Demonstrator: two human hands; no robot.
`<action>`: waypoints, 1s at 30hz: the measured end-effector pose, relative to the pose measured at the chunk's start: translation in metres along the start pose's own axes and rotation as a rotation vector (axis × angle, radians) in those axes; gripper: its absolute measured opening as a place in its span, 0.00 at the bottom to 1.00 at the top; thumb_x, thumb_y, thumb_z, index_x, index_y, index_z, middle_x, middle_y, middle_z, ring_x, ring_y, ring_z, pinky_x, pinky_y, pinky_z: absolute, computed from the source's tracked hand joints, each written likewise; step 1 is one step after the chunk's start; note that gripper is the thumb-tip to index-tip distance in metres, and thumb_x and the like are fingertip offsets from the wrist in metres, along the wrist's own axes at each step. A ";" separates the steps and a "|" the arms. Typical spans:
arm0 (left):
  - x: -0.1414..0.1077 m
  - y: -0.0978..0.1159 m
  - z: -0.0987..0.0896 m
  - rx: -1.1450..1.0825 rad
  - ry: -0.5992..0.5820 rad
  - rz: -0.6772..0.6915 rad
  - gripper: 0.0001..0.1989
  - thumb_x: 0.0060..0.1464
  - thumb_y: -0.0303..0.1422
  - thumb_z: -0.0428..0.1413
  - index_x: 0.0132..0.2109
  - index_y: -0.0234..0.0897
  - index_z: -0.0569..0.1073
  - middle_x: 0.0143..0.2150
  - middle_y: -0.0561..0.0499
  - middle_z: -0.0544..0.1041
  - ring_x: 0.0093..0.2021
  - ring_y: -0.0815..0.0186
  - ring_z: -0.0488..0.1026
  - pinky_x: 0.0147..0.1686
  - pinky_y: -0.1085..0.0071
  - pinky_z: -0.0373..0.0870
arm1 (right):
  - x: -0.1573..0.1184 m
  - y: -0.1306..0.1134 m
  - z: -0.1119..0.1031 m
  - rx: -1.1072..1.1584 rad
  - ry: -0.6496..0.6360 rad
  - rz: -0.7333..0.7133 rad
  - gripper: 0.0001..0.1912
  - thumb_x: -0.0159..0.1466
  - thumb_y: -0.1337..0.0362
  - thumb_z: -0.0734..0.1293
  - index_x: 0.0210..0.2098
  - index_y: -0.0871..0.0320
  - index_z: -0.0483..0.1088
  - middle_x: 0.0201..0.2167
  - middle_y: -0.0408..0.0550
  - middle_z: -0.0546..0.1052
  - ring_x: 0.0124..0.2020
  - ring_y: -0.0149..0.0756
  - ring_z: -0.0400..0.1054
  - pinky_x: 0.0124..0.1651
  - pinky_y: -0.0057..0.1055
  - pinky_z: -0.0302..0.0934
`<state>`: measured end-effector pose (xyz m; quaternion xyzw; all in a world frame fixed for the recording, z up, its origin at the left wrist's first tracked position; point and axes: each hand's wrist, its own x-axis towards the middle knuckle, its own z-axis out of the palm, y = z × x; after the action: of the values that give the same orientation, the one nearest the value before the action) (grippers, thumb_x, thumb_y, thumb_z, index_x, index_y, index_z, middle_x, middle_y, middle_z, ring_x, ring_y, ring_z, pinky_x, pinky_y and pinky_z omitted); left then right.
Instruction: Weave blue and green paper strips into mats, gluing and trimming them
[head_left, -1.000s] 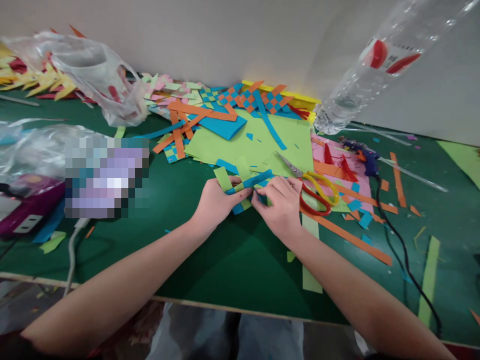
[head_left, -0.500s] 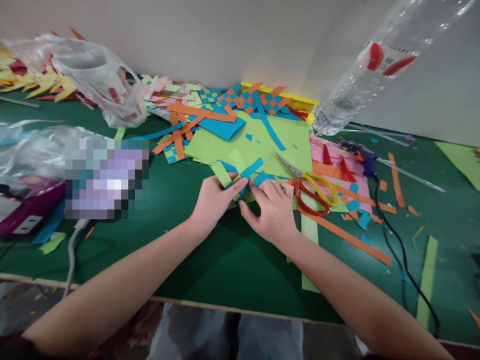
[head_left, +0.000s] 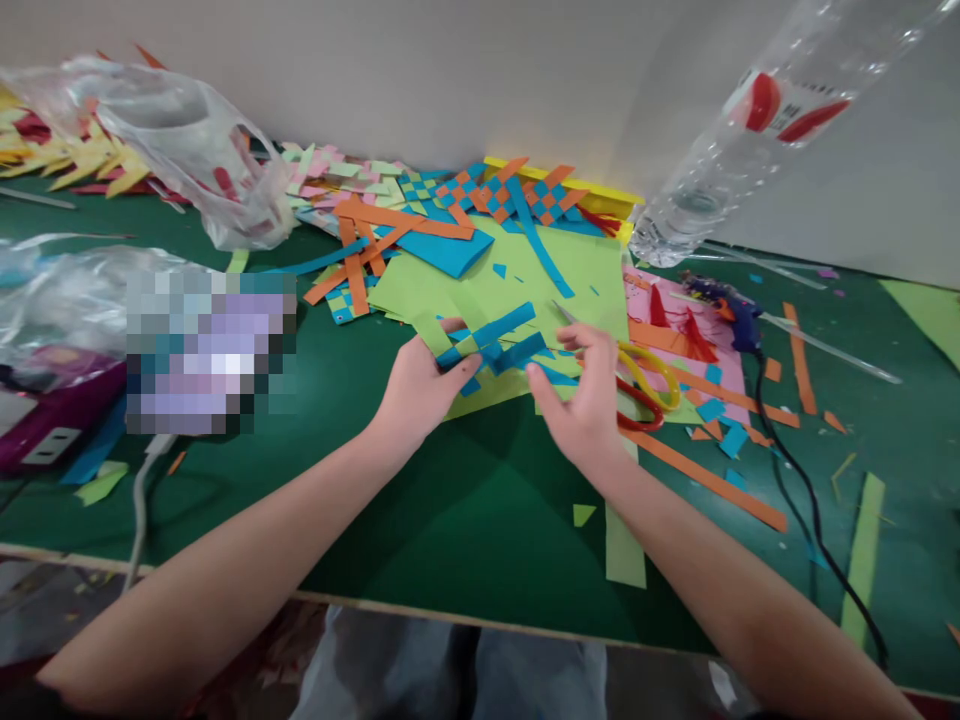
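Note:
Between thumb and fingers, my left hand (head_left: 422,385) pinches a piece woven from blue and green paper strips (head_left: 491,345). Several strip ends stick out of the piece to the right. Close to its right side is my right hand (head_left: 585,395), with thumb and fingers apart and nothing seen between them. Scissors with one yellow and one red handle (head_left: 651,375) lie just beyond my right hand, which hides part of them. Light green sheets (head_left: 577,262) lie behind and under the woven piece.
Woven blue and orange pieces (head_left: 499,195) lie at the back by the wall. A glue gun (head_left: 742,322) with a black cord, a clear bottle (head_left: 712,180) and paper scraps are on the right. A phone (head_left: 225,350) and a bagged cup (head_left: 187,140) are on the left.
My right hand has let go of the woven piece, moved right and opened. More of the piece shows in my left hand. The view has shifted slightly.

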<state>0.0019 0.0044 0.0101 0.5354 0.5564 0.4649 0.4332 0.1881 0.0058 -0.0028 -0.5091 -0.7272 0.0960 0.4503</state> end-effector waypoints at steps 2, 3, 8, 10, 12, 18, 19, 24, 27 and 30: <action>0.000 0.002 -0.002 0.025 0.001 0.007 0.21 0.52 0.31 0.60 0.54 0.36 0.73 0.46 0.46 0.80 0.43 0.60 0.77 0.39 0.67 0.75 | 0.004 0.009 -0.001 0.156 -0.009 0.071 0.21 0.62 0.57 0.67 0.52 0.56 0.60 0.50 0.55 0.69 0.49 0.42 0.66 0.49 0.43 0.63; 0.000 0.003 -0.003 0.033 -0.002 0.014 0.21 0.51 0.30 0.60 0.54 0.36 0.73 0.46 0.46 0.80 0.42 0.61 0.77 0.38 0.67 0.75 | 0.006 0.013 0.000 0.221 -0.043 0.099 0.23 0.62 0.57 0.68 0.53 0.55 0.60 0.50 0.55 0.69 0.49 0.41 0.66 0.50 0.43 0.64; -0.001 0.007 -0.003 0.073 -0.066 0.019 0.22 0.52 0.31 0.59 0.55 0.35 0.71 0.47 0.44 0.79 0.40 0.61 0.77 0.37 0.67 0.75 | 0.004 0.008 0.003 0.316 -0.110 0.148 0.25 0.58 0.57 0.71 0.53 0.55 0.62 0.49 0.52 0.73 0.51 0.40 0.69 0.55 0.44 0.64; -0.001 0.006 -0.003 0.100 -0.101 0.024 0.21 0.53 0.32 0.59 0.55 0.36 0.70 0.48 0.44 0.78 0.39 0.61 0.77 0.36 0.67 0.75 | 0.003 0.004 0.002 0.350 -0.153 0.189 0.22 0.57 0.58 0.71 0.49 0.56 0.65 0.46 0.51 0.75 0.48 0.40 0.71 0.52 0.42 0.67; -0.001 0.004 -0.003 0.129 -0.140 0.030 0.21 0.53 0.32 0.59 0.54 0.36 0.70 0.46 0.45 0.78 0.38 0.62 0.77 0.35 0.67 0.74 | 0.003 0.001 0.001 0.412 -0.228 0.252 0.17 0.58 0.58 0.71 0.44 0.56 0.67 0.40 0.48 0.77 0.43 0.38 0.73 0.48 0.40 0.69; 0.002 0.005 -0.005 0.187 -0.163 0.095 0.14 0.51 0.31 0.59 0.46 0.35 0.72 0.43 0.47 0.76 0.40 0.62 0.75 0.35 0.69 0.73 | 0.007 0.006 -0.001 0.520 -0.366 0.282 0.09 0.57 0.57 0.72 0.33 0.55 0.74 0.30 0.44 0.79 0.35 0.36 0.74 0.43 0.38 0.69; 0.002 0.005 -0.005 0.171 -0.160 0.087 0.14 0.50 0.31 0.59 0.46 0.36 0.72 0.43 0.47 0.76 0.40 0.63 0.75 0.35 0.70 0.74 | 0.008 0.007 -0.002 0.534 -0.373 0.283 0.09 0.57 0.56 0.72 0.31 0.55 0.75 0.30 0.44 0.79 0.34 0.36 0.74 0.43 0.37 0.69; -0.001 0.005 -0.003 -0.026 -0.146 0.015 0.21 0.49 0.32 0.61 0.52 0.37 0.70 0.40 0.49 0.77 0.38 0.64 0.77 0.36 0.68 0.75 | 0.009 0.004 -0.003 0.617 -0.375 0.349 0.09 0.55 0.56 0.73 0.31 0.55 0.77 0.30 0.43 0.81 0.35 0.37 0.76 0.43 0.38 0.72; -0.002 0.005 -0.002 -0.107 -0.165 -0.018 0.22 0.49 0.34 0.62 0.52 0.36 0.70 0.40 0.48 0.79 0.39 0.63 0.78 0.38 0.67 0.76 | 0.008 0.004 -0.003 0.620 -0.343 0.375 0.10 0.54 0.56 0.74 0.31 0.55 0.78 0.31 0.44 0.81 0.36 0.38 0.77 0.44 0.38 0.72; -0.002 0.006 -0.002 -0.152 -0.180 -0.053 0.24 0.47 0.35 0.65 0.52 0.36 0.71 0.40 0.48 0.80 0.40 0.61 0.79 0.39 0.66 0.77 | 0.007 0.005 -0.002 0.643 -0.307 0.391 0.10 0.53 0.56 0.75 0.31 0.55 0.78 0.31 0.44 0.82 0.36 0.39 0.77 0.44 0.39 0.73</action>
<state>0.0016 0.0024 0.0162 0.5258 0.4920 0.4442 0.5330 0.1923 0.0140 -0.0011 -0.4508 -0.6082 0.4773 0.4462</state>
